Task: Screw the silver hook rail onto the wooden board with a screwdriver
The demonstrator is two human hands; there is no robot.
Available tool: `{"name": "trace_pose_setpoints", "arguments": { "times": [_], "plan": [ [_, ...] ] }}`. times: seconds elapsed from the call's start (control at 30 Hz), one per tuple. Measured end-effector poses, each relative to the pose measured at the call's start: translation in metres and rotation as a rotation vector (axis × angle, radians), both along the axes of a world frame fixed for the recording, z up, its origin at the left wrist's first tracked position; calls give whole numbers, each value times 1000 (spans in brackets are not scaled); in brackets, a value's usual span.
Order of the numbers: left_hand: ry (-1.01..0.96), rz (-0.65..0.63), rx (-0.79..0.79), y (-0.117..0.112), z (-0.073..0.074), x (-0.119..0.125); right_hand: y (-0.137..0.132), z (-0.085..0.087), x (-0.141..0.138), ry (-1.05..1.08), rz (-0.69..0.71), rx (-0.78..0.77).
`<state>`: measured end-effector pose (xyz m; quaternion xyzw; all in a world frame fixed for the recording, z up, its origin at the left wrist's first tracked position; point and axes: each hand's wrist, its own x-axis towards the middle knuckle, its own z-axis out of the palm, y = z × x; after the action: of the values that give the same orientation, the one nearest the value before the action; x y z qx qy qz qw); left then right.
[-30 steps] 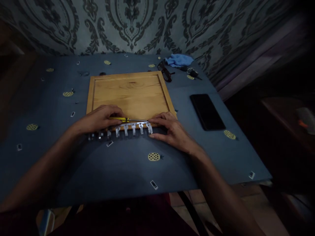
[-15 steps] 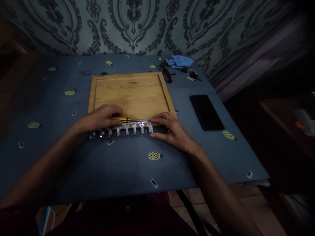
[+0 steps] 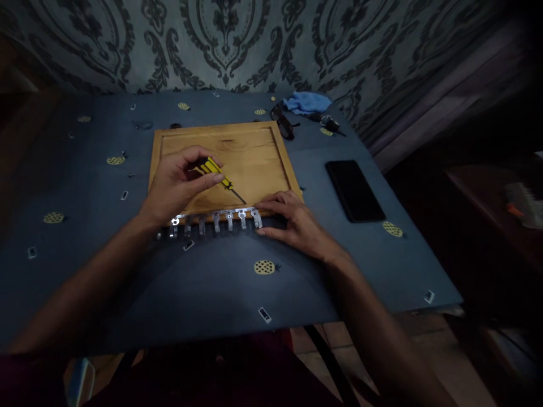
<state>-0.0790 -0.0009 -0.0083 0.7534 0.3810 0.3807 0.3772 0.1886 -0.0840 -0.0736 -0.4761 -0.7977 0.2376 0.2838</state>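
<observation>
A square wooden board (image 3: 237, 152) lies on a blue table. Along its near edge sits a metal rail with several hooks (image 3: 216, 218). My left hand (image 3: 180, 181) is raised over the board's near left part, fingers closed on a small yellow-handled screwdriver (image 3: 220, 178) whose tip points down to the right toward the rail. My right hand (image 3: 292, 217) rests on the board's near right corner, its fingers pressed on the right end of the hook rail.
A black phone (image 3: 354, 189) lies right of the board. Dark glasses (image 3: 283, 123), a blue cloth (image 3: 306, 103) and keys (image 3: 330, 122) sit at the back right. Small screws and bits are scattered on the blue tablecloth (image 3: 212, 282). A patterned wall stands behind.
My left hand has lifted the screwdriver off the rail and now holds it tilted above the board. The right hand has stayed on the rail's right end.
</observation>
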Motion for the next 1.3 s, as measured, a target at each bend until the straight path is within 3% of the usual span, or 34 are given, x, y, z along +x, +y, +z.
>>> {"name": "trace_pose_setpoints", "arguments": {
  "times": [0.33, 0.93, 1.13, 1.3],
  "plan": [
    [17, -8, 124, -25, 21, 29, 0, 3, -1, 7, -4, -12],
    [78, -98, 165, -28, 15, 38, 0, 1, -1, -10, 2, 6],
    [125, -97, 153, -28, 18, 39, 0, 1, -1, -13, -2, 8],
    [179, -180, 179, -26, 24, 40, -1, 3, -2, 2, -9, -9]
  ]
}}
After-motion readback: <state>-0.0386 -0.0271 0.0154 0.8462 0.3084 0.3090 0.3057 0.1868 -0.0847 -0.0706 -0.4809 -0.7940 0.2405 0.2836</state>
